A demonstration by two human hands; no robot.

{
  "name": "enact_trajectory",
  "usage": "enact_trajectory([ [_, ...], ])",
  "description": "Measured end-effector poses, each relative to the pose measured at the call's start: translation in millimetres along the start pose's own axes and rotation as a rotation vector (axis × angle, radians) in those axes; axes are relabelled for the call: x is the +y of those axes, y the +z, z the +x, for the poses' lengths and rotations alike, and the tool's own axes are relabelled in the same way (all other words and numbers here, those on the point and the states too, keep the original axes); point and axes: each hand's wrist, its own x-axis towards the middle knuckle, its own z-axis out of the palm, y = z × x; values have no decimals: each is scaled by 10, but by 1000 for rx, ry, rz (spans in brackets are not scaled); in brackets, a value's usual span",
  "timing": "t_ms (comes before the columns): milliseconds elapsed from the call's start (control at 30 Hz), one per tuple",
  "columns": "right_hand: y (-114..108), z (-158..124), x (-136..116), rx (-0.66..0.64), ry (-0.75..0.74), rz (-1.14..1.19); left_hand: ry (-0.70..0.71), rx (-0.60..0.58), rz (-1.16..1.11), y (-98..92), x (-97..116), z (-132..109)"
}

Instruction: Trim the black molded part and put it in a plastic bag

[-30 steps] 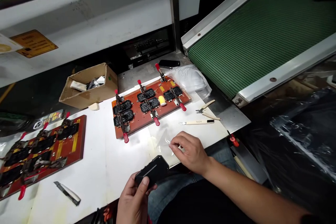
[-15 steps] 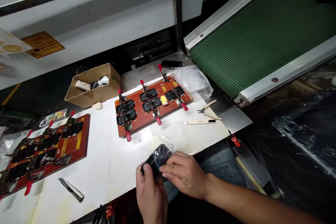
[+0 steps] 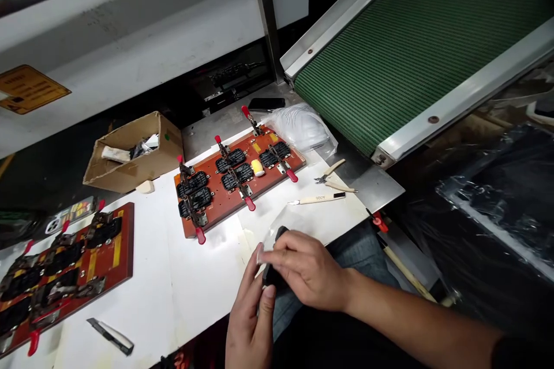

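A dark, flat piece (image 3: 272, 274) is held between both hands at the table's front edge, turned so that mostly its edge shows. Clear film (image 3: 277, 225) rises from it. My left hand (image 3: 251, 317) grips the piece from below, thumb in front. On its right side, my right hand (image 3: 305, 268) is closed, with thumb and fingers pinching the film near the left fingertips. Beyond the hands lies a red-brown fixture board (image 3: 225, 207) with black parts and red-handled clamps. A yellow and white object (image 3: 257, 168) sits on that board.
A second fixture board (image 3: 125, 242) lies left, near a utility knife (image 3: 110, 336). Cutters (image 3: 331, 179) and a pen-like tool (image 3: 320, 199) lie right. Behind are a cardboard box (image 3: 134, 170), a bag of white items (image 3: 300, 127) and a green conveyor (image 3: 389, 57).
The dark piece has tilted from facing up to nearly edge-on. My right hand has moved its fingertips to the film by my left fingers. The whole view has shifted slightly.
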Motion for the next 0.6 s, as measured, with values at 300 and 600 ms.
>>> enact_trajectory([
  [300,92,-288,-116,-23,181,305,-363,377,-279,193,27,98],
  [600,35,-344,235,210,742,1256,-325,162,-409,279,189,83],
])
